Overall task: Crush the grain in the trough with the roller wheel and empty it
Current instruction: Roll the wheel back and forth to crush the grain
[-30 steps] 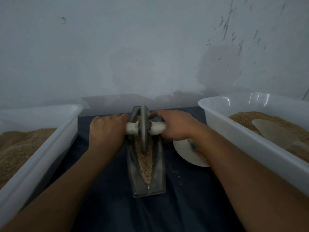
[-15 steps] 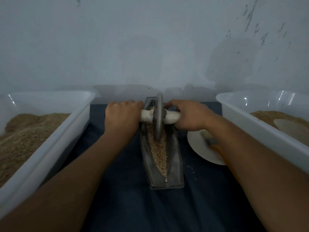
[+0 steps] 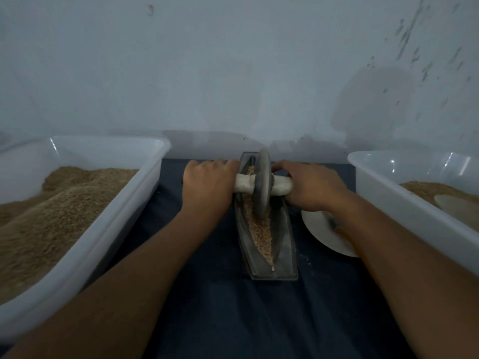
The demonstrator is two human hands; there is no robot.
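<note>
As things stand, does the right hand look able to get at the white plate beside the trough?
Probably yes, but not at once. The right hand grips the roller wheel handle, and the white plate lies just under that wrist, uncovered, beside the trough. It would have to let go first.

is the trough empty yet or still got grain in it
Not empty. A strip of tan grain lies along the groove of the trough, from beside the roller wheel to the near end.

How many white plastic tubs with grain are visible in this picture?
2. One white tub stands left of the trough, the other white tub right of it. Both run off the frame; more may be out of view.
</note>
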